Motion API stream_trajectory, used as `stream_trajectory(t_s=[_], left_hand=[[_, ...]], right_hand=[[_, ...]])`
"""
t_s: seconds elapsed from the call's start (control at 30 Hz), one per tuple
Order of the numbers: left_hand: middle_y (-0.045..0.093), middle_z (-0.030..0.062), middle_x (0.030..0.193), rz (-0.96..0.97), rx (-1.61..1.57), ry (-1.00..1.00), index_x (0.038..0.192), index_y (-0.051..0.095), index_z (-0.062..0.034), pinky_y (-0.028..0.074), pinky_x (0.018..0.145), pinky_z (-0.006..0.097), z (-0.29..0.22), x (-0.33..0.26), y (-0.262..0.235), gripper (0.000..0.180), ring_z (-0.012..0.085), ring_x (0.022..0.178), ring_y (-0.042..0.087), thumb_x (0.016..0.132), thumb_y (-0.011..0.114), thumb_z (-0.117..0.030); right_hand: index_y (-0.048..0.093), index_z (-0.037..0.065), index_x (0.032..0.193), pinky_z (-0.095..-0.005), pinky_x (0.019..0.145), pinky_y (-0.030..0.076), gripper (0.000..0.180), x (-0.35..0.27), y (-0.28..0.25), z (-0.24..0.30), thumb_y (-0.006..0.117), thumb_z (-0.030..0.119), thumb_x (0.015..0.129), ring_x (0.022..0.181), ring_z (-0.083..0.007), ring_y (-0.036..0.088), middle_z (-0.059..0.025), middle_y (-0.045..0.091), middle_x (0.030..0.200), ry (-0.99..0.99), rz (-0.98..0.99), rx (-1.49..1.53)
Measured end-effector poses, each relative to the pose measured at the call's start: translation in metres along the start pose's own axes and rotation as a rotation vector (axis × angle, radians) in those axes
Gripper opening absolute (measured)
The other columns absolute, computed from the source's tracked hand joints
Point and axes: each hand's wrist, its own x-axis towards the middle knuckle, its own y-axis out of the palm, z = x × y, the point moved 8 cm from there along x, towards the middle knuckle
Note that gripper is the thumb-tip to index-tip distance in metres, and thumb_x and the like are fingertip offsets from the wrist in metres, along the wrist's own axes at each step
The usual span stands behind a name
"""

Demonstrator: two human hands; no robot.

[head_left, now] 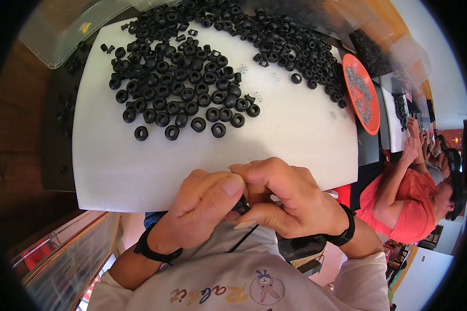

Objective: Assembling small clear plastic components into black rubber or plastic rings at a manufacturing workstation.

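Note:
My left hand [205, 205] and my right hand [290, 197] meet just past the near edge of a white foam sheet [296, 135]. Between their fingertips is a small black plastic cord lock [241, 205], mostly hidden by my fingers and thumbs. Both hands are closed in a pinch around it. Beyond them lies a loose spread of round black cord-lock pieces [179, 88], each with a hole through it. A few small spool-shaped black pieces [215, 53] lie among them. Several tiny metal springs [243, 68] rest on the sheet to the right.
A denser heap of black pieces [290, 44] runs along the far edge. An orange plate [370, 111] of small springs stands at the right. Clear plastic bins [62, 31] sit at the far left and far right. A person in a red shirt [399, 207] works at the right.

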Motion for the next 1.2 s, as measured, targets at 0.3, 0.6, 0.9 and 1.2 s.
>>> stream_trajectory(t_s=[0.3,0.6,0.9,1.2], left_hand=[[0.054,0.0087,0.061,0.125,0.022,0.075,0.074,0.054,0.0037,0.038,0.049,0.029,-0.001,0.000,0.002,0.039,0.0154,0.052,0.047,0.100,0.037,-0.020],[0.053,0.0064,0.060,0.074,0.014,0.105,0.073,0.053,0.0023,0.036,0.048,0.027,-0.005,0.001,0.000,0.041,0.0124,0.051,0.046,0.101,0.036,-0.023],[0.046,0.0013,0.065,0.028,-0.162,0.055,0.086,0.053,0.0008,0.037,0.056,0.023,0.011,0.002,-0.003,0.040,0.0085,0.059,0.043,0.103,0.032,-0.029],[0.051,0.0022,0.076,-0.059,-0.236,0.150,0.094,0.053,0.0009,0.041,0.068,0.022,0.008,0.007,-0.002,0.036,0.0070,0.072,0.047,0.102,0.036,-0.029]], right_hand=[[0.047,0.000,0.110,-0.0304,0.052,0.043,0.041,0.001,0.004,-0.008,0.072,0.015,0.081,0.057,-0.0198,0.054,-0.0080,0.053,0.068,0.103,0.046,0.098],[0.048,-0.003,0.120,-0.0240,0.055,0.044,0.052,0.004,0.003,-0.013,0.072,0.021,0.080,0.058,-0.0106,0.053,-0.0017,0.053,0.067,0.122,0.063,0.113],[0.058,0.000,0.100,-0.0231,0.048,0.042,0.033,0.010,-0.015,0.015,0.076,0.015,0.076,0.053,-0.0117,0.055,-0.0043,0.055,0.066,-0.130,-0.148,-0.222],[0.061,-0.003,0.094,-0.0265,0.044,0.044,0.032,0.002,-0.011,0.022,0.077,0.013,0.072,0.052,-0.0183,0.060,-0.0077,0.055,0.069,-0.182,-0.209,-0.664]])
